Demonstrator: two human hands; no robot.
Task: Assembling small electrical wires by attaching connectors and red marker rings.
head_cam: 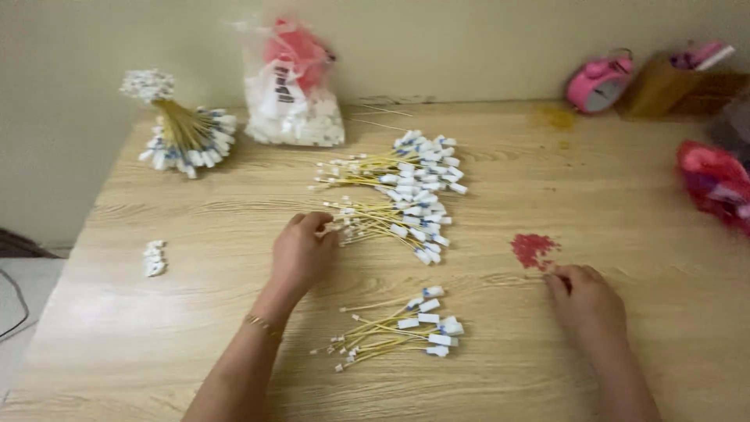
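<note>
Fingers of the left hand (pixel 301 254) curl loosely onto the tips of the middle bundle of yellow wires (pixel 391 223), touching, not gripping. Right hand (pixel 584 301) rests palm-down, fingertips pinched at the red bits pile (pixel 534 250). Another wire bundle (pixel 398 327) lies between both hands; bare wooden table (pixel 625 187) spreads right.

Packages on a wooden table. Upper centre-left of the frame, against the wall: a clear plastic bag (pixel 293 86), upright, filled with small white pieces below and red material above, bearing a dark printed patch. Upper right: a brown paper bag (pixel 660 86) with pink contents protruding. Right edge, mid-height: a crumpled red plastic bag (pixel 715 184), blurred.
</note>
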